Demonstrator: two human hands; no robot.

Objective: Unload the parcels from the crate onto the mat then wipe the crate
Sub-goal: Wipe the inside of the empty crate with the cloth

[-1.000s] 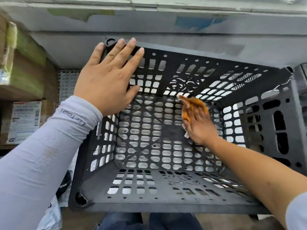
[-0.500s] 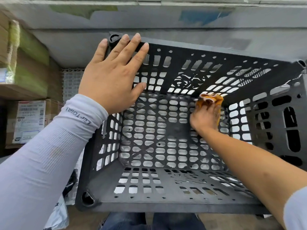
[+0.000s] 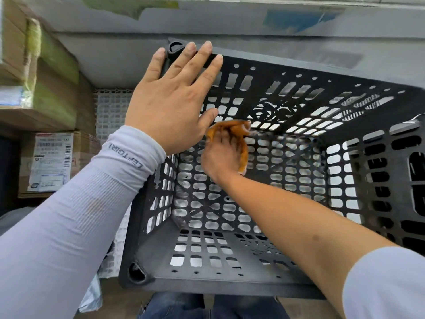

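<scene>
Black perforated plastic made up the crate [image 3: 287, 268], which filled most of the head view and stood tipped so that its open mouth faced the camera; its gridded bottom was visible far inside, with pale light showing through the holes. The left hand [image 3: 170, 107] lay flat over the crate's upper left corner, fingers straight and slightly spread along the rim, the thumb down on the inner face of the wall — pressing rather than curling round anything. A pale grey sleeve [image 3: 76, 215] with printed lettering covered that forearm up to the wrist.

Inside the crate, the right hand [image 3: 220, 155] reached in with its forearm bare, and held a crumpled orange cloth [image 3: 239, 137] against the far wall near the left inner corner. The fingers were bent over the cloth, bunching it under them; the cloth stuck out above the fingertips and down the side of the hand. No parcel showed inside the crate.

At the left edge, stacked cardboard boxes [image 3: 53, 95] stood blurred, and a lower box bore a white shipping label [image 3: 51, 162]. Between the boxes and the crate, a white gridded mat [image 3: 110, 113] showed — partly hidden by the left arm. Blue denim [image 3: 179, 307] showed below the crate's near rim.
</scene>
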